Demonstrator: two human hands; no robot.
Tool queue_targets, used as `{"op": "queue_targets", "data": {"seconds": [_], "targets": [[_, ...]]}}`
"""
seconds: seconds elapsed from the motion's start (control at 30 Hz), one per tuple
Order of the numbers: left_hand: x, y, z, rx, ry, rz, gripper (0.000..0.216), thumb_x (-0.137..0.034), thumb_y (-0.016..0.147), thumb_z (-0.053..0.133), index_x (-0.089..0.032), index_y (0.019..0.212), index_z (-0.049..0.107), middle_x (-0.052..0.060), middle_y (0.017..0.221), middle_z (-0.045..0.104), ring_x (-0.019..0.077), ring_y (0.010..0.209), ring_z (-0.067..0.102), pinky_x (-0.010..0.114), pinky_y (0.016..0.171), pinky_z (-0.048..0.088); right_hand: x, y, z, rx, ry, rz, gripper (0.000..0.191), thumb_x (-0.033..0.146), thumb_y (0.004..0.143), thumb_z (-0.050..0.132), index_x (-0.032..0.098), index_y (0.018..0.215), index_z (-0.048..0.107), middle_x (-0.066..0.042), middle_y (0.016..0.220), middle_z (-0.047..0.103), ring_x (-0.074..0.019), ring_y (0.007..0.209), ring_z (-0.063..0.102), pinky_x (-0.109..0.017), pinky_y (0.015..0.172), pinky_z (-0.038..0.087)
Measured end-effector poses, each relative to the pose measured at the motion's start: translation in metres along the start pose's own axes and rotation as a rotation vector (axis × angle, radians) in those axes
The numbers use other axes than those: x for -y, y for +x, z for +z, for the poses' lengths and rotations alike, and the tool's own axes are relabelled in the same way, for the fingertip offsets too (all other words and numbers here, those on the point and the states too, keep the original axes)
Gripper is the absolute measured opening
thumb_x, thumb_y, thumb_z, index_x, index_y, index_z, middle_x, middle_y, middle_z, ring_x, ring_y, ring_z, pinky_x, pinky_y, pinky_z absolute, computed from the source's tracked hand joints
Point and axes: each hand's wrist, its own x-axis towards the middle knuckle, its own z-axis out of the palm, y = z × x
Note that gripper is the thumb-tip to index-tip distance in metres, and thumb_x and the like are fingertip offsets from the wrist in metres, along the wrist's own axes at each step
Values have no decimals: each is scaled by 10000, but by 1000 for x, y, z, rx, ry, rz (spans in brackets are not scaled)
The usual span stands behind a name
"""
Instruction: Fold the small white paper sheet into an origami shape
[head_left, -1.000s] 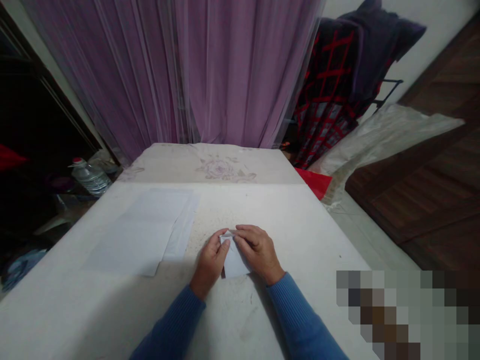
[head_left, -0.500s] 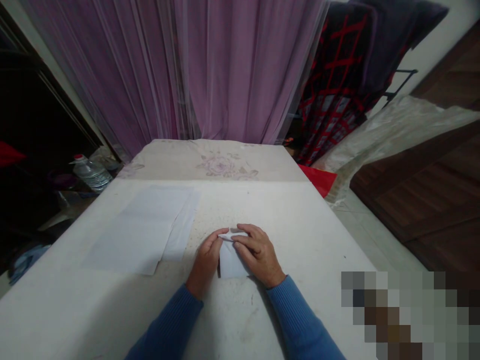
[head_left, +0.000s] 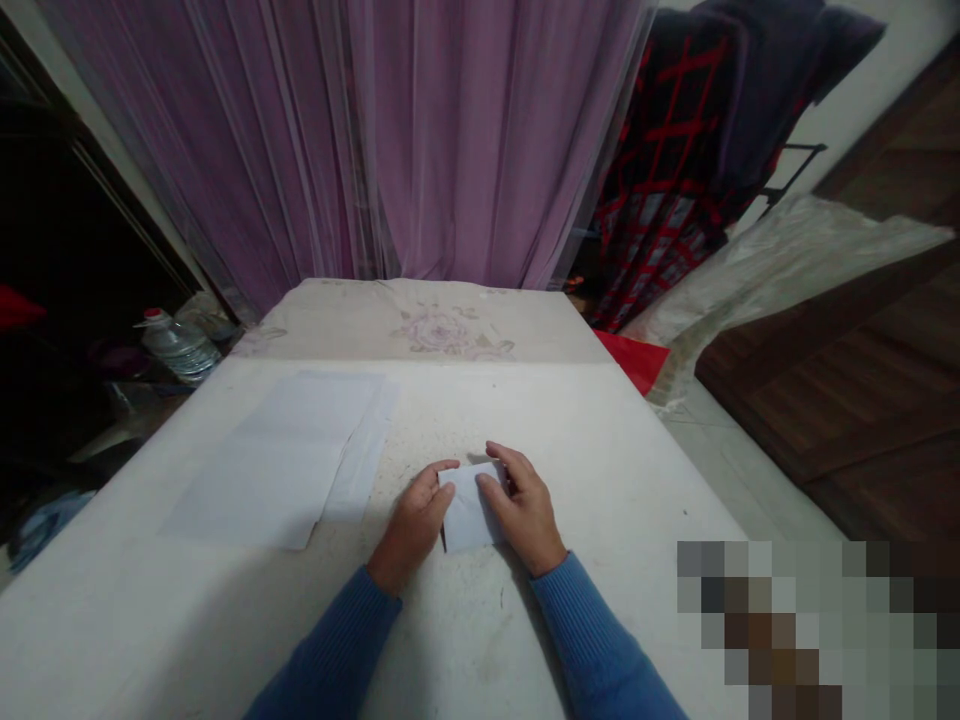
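A small piece of folded white paper [head_left: 472, 515] is held just above or against the white tabletop, between my two hands. My left hand [head_left: 412, 520] grips its left edge, the thumb on the front face and the fingers behind. On the right side, my right hand [head_left: 526, 515] pinches the paper with its thumb on the front; the index finger reaches past the top edge, and the other fingers are mostly hidden. Larger white paper sheets [head_left: 262, 460] lie overlapping on the table to the left, apart from both hands.
The table [head_left: 615, 620] has a flower-patterned cover [head_left: 442, 330] at its far end. Purple curtains [head_left: 465, 140] hang behind it. A large water bottle [head_left: 180, 345] stands beyond the left edge; a red item [head_left: 634, 360] and plastic sheeting [head_left: 795, 250] are at the right.
The paper's top part, earlier raised between my fingers, now lies flat as a smooth face. My right thumb has moved up onto the paper, and its fingers have gone behind.
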Motion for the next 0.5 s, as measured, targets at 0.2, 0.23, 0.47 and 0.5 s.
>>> {"op": "queue_targets", "data": {"seconds": [0.2,0.23,0.47,0.5], "targets": [[0,-3,-3,-6,28,28,400,-459,763,638,-168,1020,542,17,803,646,141,655,576,235,582,444,-11,-3,9,-18,308,279,441,270,767,633,196,1202,622,-101,1069,683,-168,775,672,-282,629,563],[-1,-3,-3,-5,28,22,403,-473,768,632,-168,1018,547,15,797,642,142,652,577,238,583,445,-12,-3,9,-15,335,292,441,278,769,632,197,1202,621,-95,1052,691,-159,742,670,-271,603,558],[-3,-3,-3,-84,-25,35,439,-523,724,658,-174,975,566,14,800,644,164,703,600,234,593,436,-8,-7,-4,-110,205,208,359,302,851,565,186,1186,621,-100,1029,704,-181,837,671,-307,693,565],[-3,-3,-3,-98,-33,41,439,-522,720,663,-175,973,567,15,810,647,167,714,606,235,597,438,-4,-8,-7,-124,125,146,324,292,862,552,189,1159,633,-103,1034,698,-184,846,665,-318,707,562]]}}
